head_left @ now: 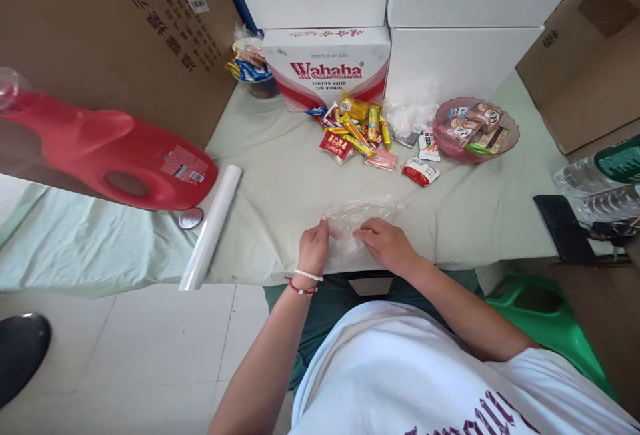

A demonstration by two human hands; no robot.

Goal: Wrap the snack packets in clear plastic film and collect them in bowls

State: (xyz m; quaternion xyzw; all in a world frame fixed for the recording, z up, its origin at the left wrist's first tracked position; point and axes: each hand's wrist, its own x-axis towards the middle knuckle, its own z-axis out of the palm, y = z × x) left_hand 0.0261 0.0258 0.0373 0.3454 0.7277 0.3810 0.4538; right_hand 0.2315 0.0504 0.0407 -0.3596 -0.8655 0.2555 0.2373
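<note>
A clear plastic bag (pixel 361 216) lies on the pale green cloth (pixel 280 188) near the table's front edge. My left hand (pixel 314 247) pinches its left side with the fingers curled. My right hand (pixel 386 243) grips the bag's right side, fingers closed on the film. Beyond the bag, a heap of small snack packets (pixel 356 131) in red and yellow lies on the cloth. A pink glass bowl (pixel 475 130) with more packets stands to the right of the heap.
A roll of clear film (pixel 212 225) lies at the left, beside a red jug (pixel 113 155) on its side. A Wahaha water carton (pixel 326 65) and white boxes stand at the back. A black phone (pixel 564 228) and water bottles (pixel 600 185) are at the right.
</note>
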